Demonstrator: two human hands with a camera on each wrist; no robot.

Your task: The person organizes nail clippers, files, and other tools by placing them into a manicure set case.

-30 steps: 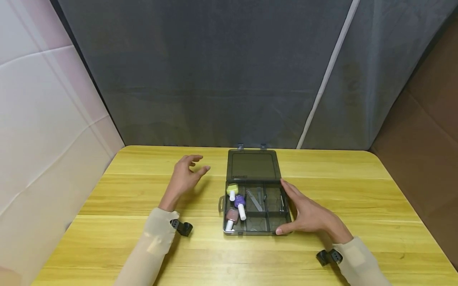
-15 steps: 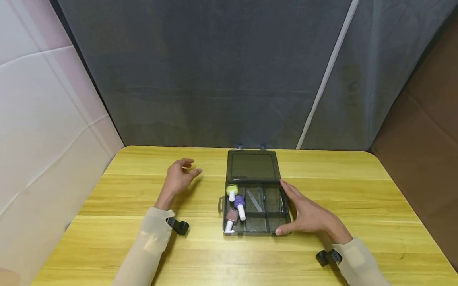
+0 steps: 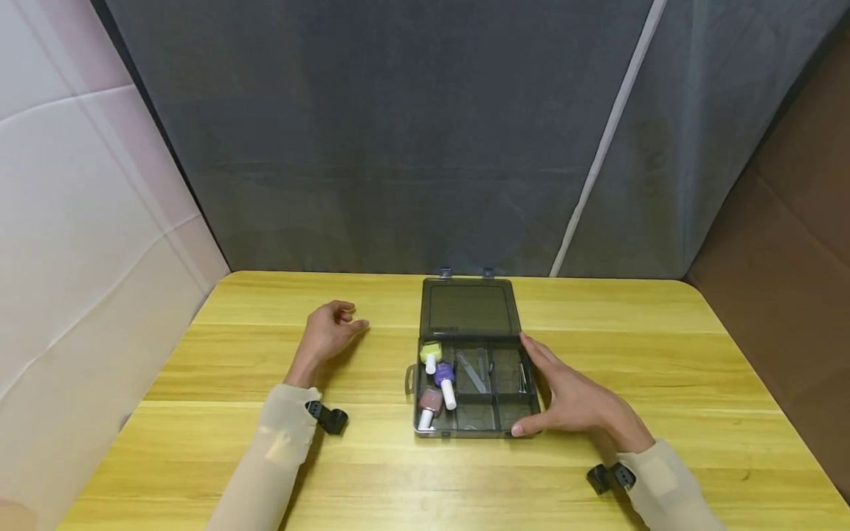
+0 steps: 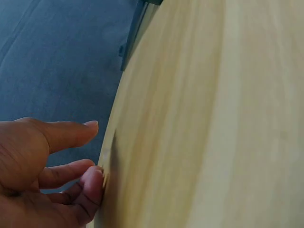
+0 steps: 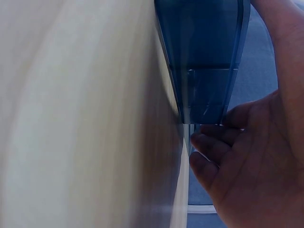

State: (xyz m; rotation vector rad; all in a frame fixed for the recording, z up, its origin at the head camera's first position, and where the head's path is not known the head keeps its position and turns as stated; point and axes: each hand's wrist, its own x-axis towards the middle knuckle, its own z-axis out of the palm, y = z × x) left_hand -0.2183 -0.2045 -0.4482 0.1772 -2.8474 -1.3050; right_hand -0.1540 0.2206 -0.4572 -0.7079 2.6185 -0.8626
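Open smoky transparent plastic compartment box [image 3: 470,354] mid-table on yellow wooden table [image 3: 664,354]; right hand [image 3: 574,402] against its right side, left hand [image 3: 327,333] left, apart; three small nail-polish bottles [image 3: 437,376] in left compartments.

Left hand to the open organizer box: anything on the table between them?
Nothing: the head view shows only bare wooden table between the left hand and the organizer box. The hand rests on the table, apart from the box.
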